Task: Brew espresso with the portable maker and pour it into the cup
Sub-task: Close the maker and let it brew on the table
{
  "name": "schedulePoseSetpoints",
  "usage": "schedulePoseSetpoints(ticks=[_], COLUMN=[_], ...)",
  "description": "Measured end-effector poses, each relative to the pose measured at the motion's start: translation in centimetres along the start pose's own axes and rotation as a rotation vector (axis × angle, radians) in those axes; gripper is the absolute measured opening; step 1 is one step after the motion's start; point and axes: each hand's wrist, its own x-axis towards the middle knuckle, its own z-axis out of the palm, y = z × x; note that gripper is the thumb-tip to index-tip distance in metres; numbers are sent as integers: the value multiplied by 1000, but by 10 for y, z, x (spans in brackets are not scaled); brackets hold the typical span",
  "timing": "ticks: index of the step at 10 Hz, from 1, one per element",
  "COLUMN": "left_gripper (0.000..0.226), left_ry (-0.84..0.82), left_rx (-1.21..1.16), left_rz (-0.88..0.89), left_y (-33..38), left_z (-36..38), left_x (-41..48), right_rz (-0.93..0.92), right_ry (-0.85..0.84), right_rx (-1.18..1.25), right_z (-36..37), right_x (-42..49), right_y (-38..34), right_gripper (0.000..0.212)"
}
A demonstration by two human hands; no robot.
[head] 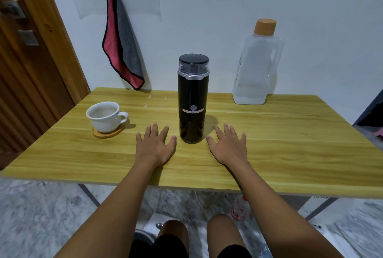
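A tall black portable espresso maker (193,100) stands upright in the middle of the wooden table (290,143), its clear collar and black lid on top. To its left a white cup (104,116) rests on a round wooden coaster (107,132); the cup looks empty. My left hand (154,145) lies flat on the table just left of the maker's base, fingers spread. My right hand (228,145) lies flat just right of the base, fingers spread. Neither hand touches the maker.
A clear plastic jug (257,64) with an orange cap stands at the back right, a little water in it. A red and grey cloth (122,50) hangs on the wall behind. A wooden door (24,60) is at the left.
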Motion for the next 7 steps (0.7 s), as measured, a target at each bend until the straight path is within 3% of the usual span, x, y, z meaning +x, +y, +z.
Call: schedulePoseSetpoints(ticks=[7], left_gripper=[67], left_ry=[11], left_rx=[-11], left_rz=[-5], left_y=[0], left_z=[0], left_x=[0], right_rz=[4], right_ry=[18], right_rx=[20], right_z=[0], right_x=[0], right_y=[0], right_gripper=[69])
